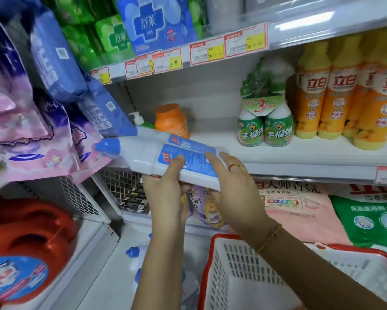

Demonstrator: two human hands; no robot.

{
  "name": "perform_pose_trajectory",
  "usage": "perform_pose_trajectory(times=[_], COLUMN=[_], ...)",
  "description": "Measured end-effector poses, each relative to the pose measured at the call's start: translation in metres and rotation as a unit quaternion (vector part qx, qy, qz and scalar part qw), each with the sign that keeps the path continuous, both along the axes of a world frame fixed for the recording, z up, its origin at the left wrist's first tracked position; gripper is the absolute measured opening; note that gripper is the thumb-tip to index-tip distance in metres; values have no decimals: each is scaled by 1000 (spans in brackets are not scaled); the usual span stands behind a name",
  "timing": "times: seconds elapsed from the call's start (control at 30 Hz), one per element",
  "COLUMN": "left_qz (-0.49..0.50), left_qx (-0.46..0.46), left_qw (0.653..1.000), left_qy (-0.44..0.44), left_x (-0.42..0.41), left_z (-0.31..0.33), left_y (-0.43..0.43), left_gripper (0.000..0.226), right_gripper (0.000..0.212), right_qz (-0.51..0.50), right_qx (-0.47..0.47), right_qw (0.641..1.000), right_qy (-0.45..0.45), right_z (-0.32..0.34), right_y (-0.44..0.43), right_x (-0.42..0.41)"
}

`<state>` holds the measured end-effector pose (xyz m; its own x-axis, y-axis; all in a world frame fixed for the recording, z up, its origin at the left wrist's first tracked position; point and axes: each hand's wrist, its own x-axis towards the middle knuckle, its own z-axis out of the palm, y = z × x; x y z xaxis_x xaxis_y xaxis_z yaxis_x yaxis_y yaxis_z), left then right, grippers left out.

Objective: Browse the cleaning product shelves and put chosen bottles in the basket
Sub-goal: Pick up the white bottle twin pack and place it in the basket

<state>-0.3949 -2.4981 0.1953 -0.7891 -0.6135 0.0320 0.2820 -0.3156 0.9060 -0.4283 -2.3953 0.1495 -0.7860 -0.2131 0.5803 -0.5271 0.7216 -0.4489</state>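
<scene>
The left hand (165, 186) grips the white blue-capped bottle (143, 156) from beneath, thumb on its label; the right hand (235, 193) clasps its base end. The bottle lies sideways before the shelf, not yet in the basket (219, 237), near right, which looks empty.

you have bare shelf (210, 139) between the orange jar (171, 120) and the green spray bottles (265, 128); hanging packs (54, 54) crowd your left; the basket (219, 237) is open-topped.
</scene>
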Motion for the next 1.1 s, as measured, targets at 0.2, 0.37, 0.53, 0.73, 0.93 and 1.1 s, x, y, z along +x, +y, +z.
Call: perform_pose_trajectory(times=[0.2, 0.37, 0.53, 0.73, 0.93, 1.1], left_qz=[-58, -15, -219, -172, -133, -110], left_qx=[-107, -254, -208, -301, -395, -396], left_qw=[991, 967, 953, 937, 908, 911], left_qy=[55, -20, 27, 34, 34, 26], left_x=[7, -9, -15, -33, -82, -134], left_z=[12, 3, -10, 3, 21, 12], left_y=[-3, -55, -76, -83, -90, -87], left_gripper=[65, 100, 67, 60, 70, 65], right_gripper=[52, 40, 53, 33, 26, 26], right_qz=[164, 279, 337, 211, 114, 67], right_qx=[-346, -494, -432, -366, -361, -288], right_qw=[918, 769, 752, 883, 916, 953], right_qy=[-103, -295, -365, -202, -135, -74], right_z=[0, -21, -26, 5, 7, 8], right_y=[24, 34, 45, 36, 12, 23], right_x=[-20, -28, -30, -50, -106, -139])
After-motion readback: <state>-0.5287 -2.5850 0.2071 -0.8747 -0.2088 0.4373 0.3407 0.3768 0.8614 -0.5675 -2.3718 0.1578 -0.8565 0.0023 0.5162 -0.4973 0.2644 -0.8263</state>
